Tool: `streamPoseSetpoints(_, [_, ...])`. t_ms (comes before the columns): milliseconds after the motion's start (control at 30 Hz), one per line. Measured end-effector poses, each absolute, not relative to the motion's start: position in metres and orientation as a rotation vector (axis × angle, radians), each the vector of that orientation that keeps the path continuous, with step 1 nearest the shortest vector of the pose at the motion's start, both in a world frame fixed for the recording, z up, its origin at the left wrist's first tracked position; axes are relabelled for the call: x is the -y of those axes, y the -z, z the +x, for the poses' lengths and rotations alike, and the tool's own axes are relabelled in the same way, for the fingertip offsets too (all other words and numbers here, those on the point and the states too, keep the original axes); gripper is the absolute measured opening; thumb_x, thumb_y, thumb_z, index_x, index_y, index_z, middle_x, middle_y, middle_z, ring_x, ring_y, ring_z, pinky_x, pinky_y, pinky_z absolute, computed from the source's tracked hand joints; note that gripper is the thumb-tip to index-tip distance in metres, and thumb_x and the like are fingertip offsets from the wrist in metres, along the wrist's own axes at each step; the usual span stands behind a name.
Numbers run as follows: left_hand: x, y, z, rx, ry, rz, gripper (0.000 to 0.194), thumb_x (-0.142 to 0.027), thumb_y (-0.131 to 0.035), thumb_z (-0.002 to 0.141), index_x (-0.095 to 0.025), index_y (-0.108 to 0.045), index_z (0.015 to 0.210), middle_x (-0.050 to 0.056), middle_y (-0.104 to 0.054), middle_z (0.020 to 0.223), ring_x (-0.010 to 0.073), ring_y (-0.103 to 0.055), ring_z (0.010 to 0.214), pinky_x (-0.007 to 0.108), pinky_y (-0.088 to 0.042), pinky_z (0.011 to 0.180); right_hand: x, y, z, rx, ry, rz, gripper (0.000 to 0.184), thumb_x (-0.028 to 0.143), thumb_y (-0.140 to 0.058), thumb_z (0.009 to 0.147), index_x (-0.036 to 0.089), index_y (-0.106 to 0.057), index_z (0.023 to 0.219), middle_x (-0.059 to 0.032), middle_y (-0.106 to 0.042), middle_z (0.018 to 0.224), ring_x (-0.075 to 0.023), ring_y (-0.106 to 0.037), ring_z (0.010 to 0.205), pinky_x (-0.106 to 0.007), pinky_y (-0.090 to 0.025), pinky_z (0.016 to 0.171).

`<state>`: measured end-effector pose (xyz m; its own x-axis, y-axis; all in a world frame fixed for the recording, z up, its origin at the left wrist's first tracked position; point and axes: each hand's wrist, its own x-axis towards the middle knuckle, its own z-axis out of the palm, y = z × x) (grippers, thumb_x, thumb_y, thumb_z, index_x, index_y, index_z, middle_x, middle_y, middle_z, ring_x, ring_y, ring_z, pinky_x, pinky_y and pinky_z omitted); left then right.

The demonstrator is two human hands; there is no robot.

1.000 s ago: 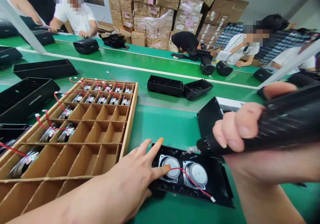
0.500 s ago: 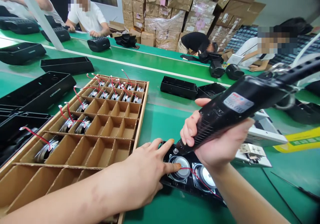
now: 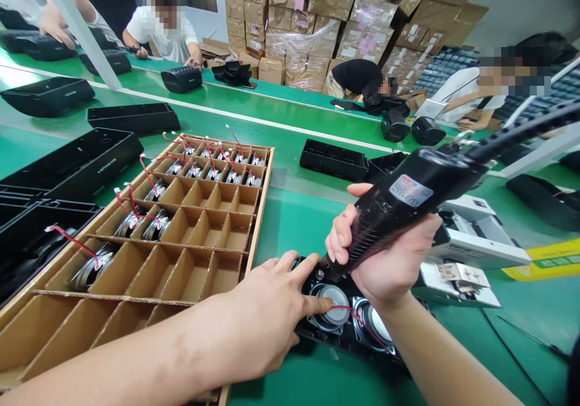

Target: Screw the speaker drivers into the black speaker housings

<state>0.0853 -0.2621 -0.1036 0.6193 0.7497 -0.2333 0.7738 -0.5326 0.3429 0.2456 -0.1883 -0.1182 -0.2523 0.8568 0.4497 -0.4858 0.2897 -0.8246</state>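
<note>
My left hand (image 3: 272, 312) lies flat with fingers spread on a black speaker panel (image 3: 344, 333), its thumb pressing the left of two round silver speaker drivers (image 3: 338, 312). A red wire crosses the drivers. My right hand (image 3: 385, 255) is wrapped round a black electric screwdriver (image 3: 408, 203), whose tip points down at the panel's upper left corner beside the left driver. A cable runs from the tool's rear toward the upper right.
A cardboard divider tray (image 3: 254, 231) with several red-wired drivers sits left of the panel. Black speaker housings (image 3: 72, 164) lie at the left and across the green belt (image 3: 294, 212). A white device (image 3: 471, 243) is at the right. Other people work at the far side.
My right hand brought the screwdriver down and left until its tip reached the panel beside the left driver. My left hand stayed on the panel. The view shifted slightly.
</note>
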Motion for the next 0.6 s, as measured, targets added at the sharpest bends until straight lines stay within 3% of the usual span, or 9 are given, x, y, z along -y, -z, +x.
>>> streamPoseSetpoints(333, [0.262, 0.102, 0.087, -1.213, 0.121, 2.433, 0.065, -0.031, -0.073, 0.089, -0.039, -0.057, 0.151, 0.015, -0.049, 0.154, 0.0441, -0.046, 0.142, 0.064, -0.05, 0.11, 0.196, 0.119, 0.242, 1.249, -1.469, -0.43, 0.072, 0.09, -0.057, 0.083, 0.022, -0.064, 0.107, 0.0023, -0.057, 0.06, -0.0131, -0.046, 0.038, -0.025, -0.038, 0.038])
streamPoseSetpoints(600, [0.261, 0.096, 0.088, -1.219, 0.162, 2.337, 0.064, -0.03, -0.07, 0.089, -0.04, -0.056, 0.15, 0.011, -0.04, 0.164, 0.0426, -0.04, 0.148, 0.062, -0.04, 0.12, 0.197, 0.13, 0.242, 1.287, -1.566, -0.387, 0.075, 0.092, -0.056, 0.081, 0.022, -0.063, 0.107, 0.0016, -0.057, 0.06, -0.0121, -0.044, 0.039, -0.025, -0.037, 0.042])
